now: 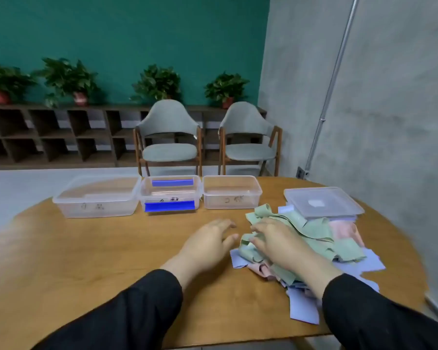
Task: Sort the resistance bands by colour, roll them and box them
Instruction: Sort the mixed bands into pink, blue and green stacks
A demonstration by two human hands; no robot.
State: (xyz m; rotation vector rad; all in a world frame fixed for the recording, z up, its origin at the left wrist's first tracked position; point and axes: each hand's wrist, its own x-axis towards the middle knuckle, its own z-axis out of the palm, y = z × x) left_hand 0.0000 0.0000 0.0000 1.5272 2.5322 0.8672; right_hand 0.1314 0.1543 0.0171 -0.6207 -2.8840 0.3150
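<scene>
Heap of bands (311, 238), green, lilac, pink, lies right on the tabletop (99, 261). My right hand (278, 242) rests on it, fingers relaxed. Left hand (210, 238) just beside, fingers released, touching nothing I can see. Three boxes (232, 192) far; stacked lids (323, 202) right.

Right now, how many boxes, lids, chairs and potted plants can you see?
Boxes: 3 (left, middle, right)
Lids: 1 stack, count unclear
Chairs: 2
Plants: 4
Total: 10
</scene>
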